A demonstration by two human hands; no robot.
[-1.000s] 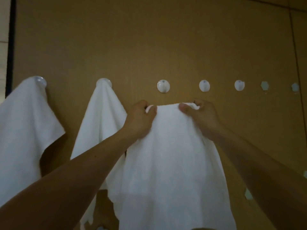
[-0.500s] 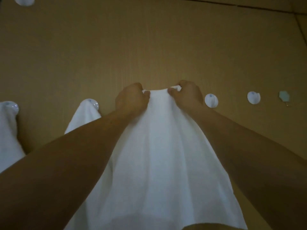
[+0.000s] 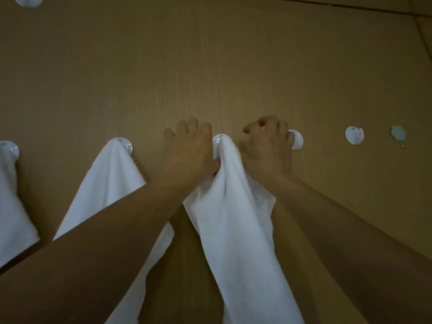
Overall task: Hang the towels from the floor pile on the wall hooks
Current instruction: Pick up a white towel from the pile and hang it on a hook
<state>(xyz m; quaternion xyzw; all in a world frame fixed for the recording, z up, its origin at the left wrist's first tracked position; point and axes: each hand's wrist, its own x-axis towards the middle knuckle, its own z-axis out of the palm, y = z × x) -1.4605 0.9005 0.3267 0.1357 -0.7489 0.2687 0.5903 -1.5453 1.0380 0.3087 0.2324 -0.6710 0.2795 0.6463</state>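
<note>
Both hands hold one white towel (image 3: 236,218) at its top, bunched over a white hook (image 3: 218,139) on the brown wall (image 3: 210,66). Left hand (image 3: 187,155): grip a pinch, thumb tucked into the cloth, fingers straight up against the wall. Right hand (image 3: 266,150): fingers curled, pressed against the towel's other side; whether that grip is clenched on cloth I cannot tell. Forearms reach up from below. Three towels in view: the held one, a second towel (image 3: 109,178) hanging to its left, a third towel (image 3: 11,206) at the left edge. Bare hooks: one (image 3: 297,139) beside the right hand, another (image 3: 354,135) farther right, one at top left (image 3: 27,0).
</note>
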